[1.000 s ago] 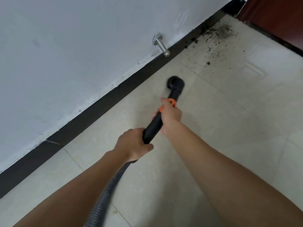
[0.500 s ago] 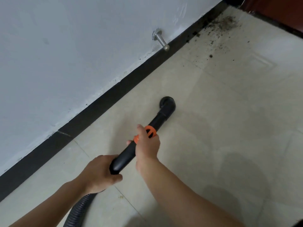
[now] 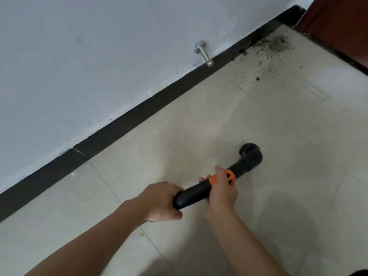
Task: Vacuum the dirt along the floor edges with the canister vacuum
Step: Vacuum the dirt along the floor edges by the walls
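Pale floor (image 3: 288, 126) tiles fill the near view, with a small speck on the grout line below the wrists. The left hand (image 3: 159, 202) grips the rear end of the black wand (image 3: 196, 193), its fingers wrapped tight round the tube. Just ahead, the right hand (image 3: 221, 194) holds the same tube at the orange collar (image 3: 231, 176), fingers (image 3: 219, 172) curled over it. Neither hand is slack. The hose is hidden behind the left hand.

Beyond the collar the nozzle (image 3: 252, 154) sits over open tile, well apart from the skirting (image 3: 139, 120); I cannot tell if its mouth touches the floor.

The tiles along the near skirting look clean. The dirt (image 3: 276, 46) lies thick in the far corner, scattered from the skirting out onto the tile, and looks untouched. By my reckoning most of the job is left.

Bare floor runs from the nozzle to that corner, so the reach is open. Two edges narrow it: a metal door stop (image 3: 204, 53) juts from the wall (image 3: 99, 56) just above the skirting, between nozzle and dirt, and a dark red door (image 3: 338, 26) closes the corner on the right.
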Motion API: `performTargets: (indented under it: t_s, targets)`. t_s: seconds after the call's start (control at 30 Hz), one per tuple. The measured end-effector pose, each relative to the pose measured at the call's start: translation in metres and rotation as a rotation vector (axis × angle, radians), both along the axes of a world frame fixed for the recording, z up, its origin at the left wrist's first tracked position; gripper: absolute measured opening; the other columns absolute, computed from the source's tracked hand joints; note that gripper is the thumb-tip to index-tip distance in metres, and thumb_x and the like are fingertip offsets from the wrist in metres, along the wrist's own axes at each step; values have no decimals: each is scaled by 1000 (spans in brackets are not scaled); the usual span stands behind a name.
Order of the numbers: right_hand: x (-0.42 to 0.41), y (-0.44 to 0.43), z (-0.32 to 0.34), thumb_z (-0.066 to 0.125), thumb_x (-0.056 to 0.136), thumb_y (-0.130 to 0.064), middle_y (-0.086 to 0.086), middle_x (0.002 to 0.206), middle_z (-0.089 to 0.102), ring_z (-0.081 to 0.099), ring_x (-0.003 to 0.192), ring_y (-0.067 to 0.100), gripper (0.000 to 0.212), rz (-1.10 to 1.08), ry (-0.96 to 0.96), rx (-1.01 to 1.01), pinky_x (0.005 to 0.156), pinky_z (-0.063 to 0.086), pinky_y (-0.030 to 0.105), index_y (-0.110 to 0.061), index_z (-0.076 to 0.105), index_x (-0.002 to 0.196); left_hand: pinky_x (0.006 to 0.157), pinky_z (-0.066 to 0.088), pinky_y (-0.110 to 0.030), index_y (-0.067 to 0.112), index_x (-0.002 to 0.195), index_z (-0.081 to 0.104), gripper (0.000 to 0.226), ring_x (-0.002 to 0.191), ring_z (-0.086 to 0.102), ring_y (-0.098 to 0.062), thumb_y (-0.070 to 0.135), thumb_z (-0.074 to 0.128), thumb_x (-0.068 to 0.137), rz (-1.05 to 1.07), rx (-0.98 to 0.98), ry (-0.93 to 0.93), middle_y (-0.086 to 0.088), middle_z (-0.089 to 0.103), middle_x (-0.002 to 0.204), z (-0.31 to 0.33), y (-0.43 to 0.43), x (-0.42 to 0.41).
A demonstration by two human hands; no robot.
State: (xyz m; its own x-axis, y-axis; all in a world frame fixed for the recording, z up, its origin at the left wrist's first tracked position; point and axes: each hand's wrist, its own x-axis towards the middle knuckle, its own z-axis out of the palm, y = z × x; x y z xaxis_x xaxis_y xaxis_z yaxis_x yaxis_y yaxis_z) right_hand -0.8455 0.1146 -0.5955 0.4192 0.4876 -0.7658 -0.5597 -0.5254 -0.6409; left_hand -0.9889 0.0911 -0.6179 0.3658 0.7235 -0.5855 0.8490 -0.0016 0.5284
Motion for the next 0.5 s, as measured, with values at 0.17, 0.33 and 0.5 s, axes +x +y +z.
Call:
performTargets:
  t_s: [0.17,0.33,0.5]
  targets:
    - [-22,25,-2,70,87,-16,1,59,52,59,42,8,17,44,32,43,68,58,34,-7,57,95,58,42,-27,29,85,55,21,67,57,-13,33,69,69,119,25,-13,8,58,70,-5,14,-19]
    - [-81,56,-3,75,84,-31,9,99,65,71,75,19,43,444,196,-11,69,60,31,-14,54,117,62,47,-33,21,81,61,19,65,60,-20,28,75,70,453,121,41,0,62,67,-1,7,-80]
    - [-72,26,25,65,89,-50,5,97,72,73,87,17,32,938,83,-193,79,60,36,-23,55,104,60,39,-30,20,90,61,23,74,58,-23,31,75,76,614,116,174,-2,62,77,21,-23,-109]
